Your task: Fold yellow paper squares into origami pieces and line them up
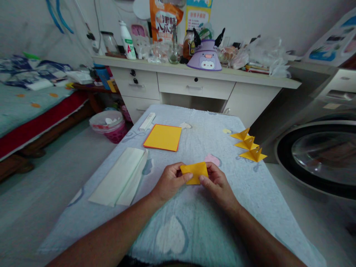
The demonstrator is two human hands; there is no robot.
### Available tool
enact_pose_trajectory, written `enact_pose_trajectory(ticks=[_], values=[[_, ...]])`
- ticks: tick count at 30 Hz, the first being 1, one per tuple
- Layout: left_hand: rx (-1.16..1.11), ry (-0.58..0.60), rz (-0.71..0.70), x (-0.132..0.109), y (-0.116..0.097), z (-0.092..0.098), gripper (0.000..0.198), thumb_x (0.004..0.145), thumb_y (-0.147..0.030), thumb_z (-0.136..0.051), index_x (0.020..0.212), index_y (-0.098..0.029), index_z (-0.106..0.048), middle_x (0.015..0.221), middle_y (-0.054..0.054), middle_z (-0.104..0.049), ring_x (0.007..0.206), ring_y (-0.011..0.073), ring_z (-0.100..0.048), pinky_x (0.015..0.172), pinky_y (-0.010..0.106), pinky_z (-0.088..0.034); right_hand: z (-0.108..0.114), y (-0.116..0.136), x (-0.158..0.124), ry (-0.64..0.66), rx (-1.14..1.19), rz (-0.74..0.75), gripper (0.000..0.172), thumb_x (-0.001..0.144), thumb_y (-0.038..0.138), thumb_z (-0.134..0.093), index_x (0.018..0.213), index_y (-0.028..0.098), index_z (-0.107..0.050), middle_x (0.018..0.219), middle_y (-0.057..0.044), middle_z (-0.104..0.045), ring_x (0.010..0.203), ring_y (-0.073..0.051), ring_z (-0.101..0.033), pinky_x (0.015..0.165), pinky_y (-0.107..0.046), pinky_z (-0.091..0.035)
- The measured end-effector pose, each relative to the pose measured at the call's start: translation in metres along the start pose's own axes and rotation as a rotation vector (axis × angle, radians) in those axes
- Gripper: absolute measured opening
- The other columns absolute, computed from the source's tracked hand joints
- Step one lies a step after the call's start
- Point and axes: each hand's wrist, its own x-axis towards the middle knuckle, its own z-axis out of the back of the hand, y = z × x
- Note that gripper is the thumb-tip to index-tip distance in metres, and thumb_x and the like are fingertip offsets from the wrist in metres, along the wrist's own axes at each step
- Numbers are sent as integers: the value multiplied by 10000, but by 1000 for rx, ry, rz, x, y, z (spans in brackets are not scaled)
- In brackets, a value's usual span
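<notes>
Yellow folded-paper rectangle [196, 171] pinched between thumbs and fingers of left hand [172, 178] and right hand [218, 181], midway between left and right edges of the cloth-covered bench [204, 226]. Near left edge, pale folded sheet [118, 176]; toward far left corner, square yellow-and-red paper stack [163, 137] and slim white box [147, 121]; by right edge, three pointed yellow paper figures [247, 143].

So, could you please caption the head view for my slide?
Both hands hold a folded yellow paper, three folded figures to the right.
</notes>
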Motion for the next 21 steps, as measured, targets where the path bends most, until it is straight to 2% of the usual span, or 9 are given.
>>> enact_pose_trajectory(ticks=[2,7,12,17,21], values=[[-51,-42,-2,1,0,0,293,688,-360,-768,772,-129,-609,721,1,-607,665,117,-554,639,231,-442,-2,-4,2,20,-16,-26,254,805,372,-715,995,241,-609,873,-3,-629,815,-175,-590,777,-302,-475],[-70,-76,-18,0,1,2,341,690,-341,-777,922,-149,-615,842,21,-648,743,140,-598,689,248,-479,-3,-10,4,24,-18,-45,216,810,415,-693,883,220,-638,805,-8,-648,781,-188,-604,754,-310,-482],[119,-68,-159,-2,-4,10,518,700,-292,-772,1163,-189,-564,1083,64,-630,916,181,-612,805,271,-486,-1,-10,3,19,-68,-45,208,817,409,-686,875,214,-643,777,1,-640,726,-169,-591,706,-289,-473],[341,-38,-206,-5,-7,14,480,736,-216,-734,1179,-207,-550,1068,53,-615,991,194,-606,877,293,-479,0,-10,2,18,-267,8,165,843,365,-655,841,200,-651,732,6,-588,656,-139,-514,610,-249,-405],[529,-33,-357,-9,-5,13,494,778,-152,-684,1227,-236,-495,1148,60,-583,1072,196,-580,941,321,-465,-2,-8,0,24,-339,47,147,850,343,-642,817,199,-639,713,12,-548,652,-136,-486,604,-246,-386]])
